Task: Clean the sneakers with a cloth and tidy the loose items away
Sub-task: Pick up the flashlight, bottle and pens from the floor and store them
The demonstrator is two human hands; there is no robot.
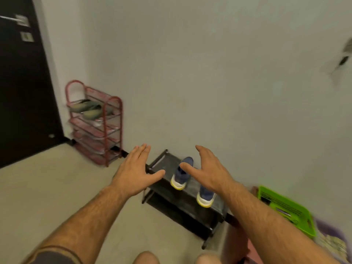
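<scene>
My left hand (136, 169) and right hand (206, 169), fingers spread and holding nothing, hover above two blue sneakers (182, 174) standing on the black rack's (158, 161) top shelf.

A home entryway — dark front door (21, 88), red shoe rack (97, 122), low black shoe rack (182, 202).

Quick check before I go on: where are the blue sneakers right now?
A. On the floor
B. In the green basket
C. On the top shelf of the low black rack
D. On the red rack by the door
C: both blue sneakers stand on the top shelf of the low black rack by the wall; the left hand and right hand hover open above, holding nothing.
</scene>
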